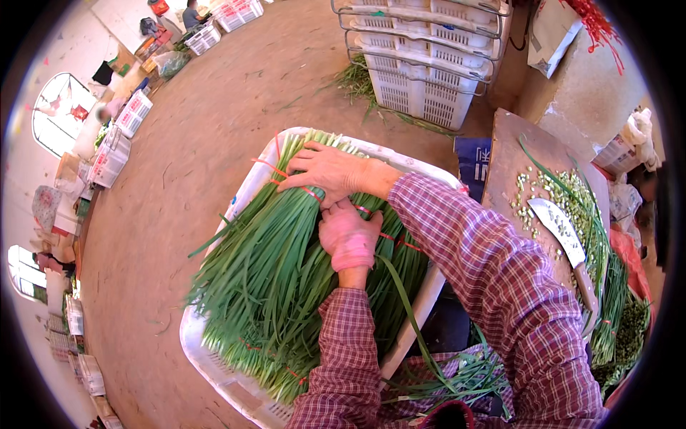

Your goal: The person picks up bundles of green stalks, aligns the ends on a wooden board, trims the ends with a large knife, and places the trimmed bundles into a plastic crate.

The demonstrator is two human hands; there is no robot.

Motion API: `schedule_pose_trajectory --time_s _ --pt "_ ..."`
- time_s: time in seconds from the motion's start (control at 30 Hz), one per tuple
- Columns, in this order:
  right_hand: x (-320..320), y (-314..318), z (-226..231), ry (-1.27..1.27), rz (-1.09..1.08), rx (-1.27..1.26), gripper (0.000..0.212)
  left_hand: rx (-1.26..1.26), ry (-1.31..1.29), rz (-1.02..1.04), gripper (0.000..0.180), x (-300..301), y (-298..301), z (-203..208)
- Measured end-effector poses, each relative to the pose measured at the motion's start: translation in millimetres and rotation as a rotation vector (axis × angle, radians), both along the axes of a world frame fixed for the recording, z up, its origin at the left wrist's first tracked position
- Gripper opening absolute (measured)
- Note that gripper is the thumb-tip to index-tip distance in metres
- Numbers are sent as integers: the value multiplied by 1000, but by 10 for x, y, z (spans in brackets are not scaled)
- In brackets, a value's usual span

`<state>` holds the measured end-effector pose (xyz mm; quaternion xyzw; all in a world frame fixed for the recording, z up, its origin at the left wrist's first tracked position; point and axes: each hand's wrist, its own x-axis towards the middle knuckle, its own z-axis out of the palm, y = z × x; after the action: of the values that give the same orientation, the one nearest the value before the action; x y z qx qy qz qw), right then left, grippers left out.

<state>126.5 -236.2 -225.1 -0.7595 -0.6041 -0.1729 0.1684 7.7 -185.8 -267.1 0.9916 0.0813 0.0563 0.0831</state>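
Observation:
Bundles of garlic chives (pixel 264 250), tied with red bands, fill a white plastic crate (pixel 191 332) in front of me. At the far end, my right hand (pixel 325 170) reaches across from the right and lies over the pale-stemmed end of one bunch, fingers curved round it by its red band. Just below, my left hand (pixel 348 232), with a pink wrap at the wrist, presses into the same bunch; its fingertips are partly hidden among the leaves. More banded bunches lie to the right of my hands. Loose chive leaves (pixel 457 382) rest on my lap.
A wooden board (pixel 511 171) at the right holds a large knife (pixel 561 229) and chopped stem ends. Bundled chives (pixel 609 314) lie beside it. Stacked white crates (pixel 421 71) stand ahead. Along the left wall are more crates (pixel 111 157), and people sit farther off.

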Motion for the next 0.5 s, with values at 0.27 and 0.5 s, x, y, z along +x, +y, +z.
schedule_pose_trajectory --time_s 0.27,0.5 --pt "54 -20 -152 101 -13 -64 83 -114 -60 -260 81 -346 275 262" --pt "-33 15 -205 106 -44 -31 86 52 -296 -158 79 62 1017 707"
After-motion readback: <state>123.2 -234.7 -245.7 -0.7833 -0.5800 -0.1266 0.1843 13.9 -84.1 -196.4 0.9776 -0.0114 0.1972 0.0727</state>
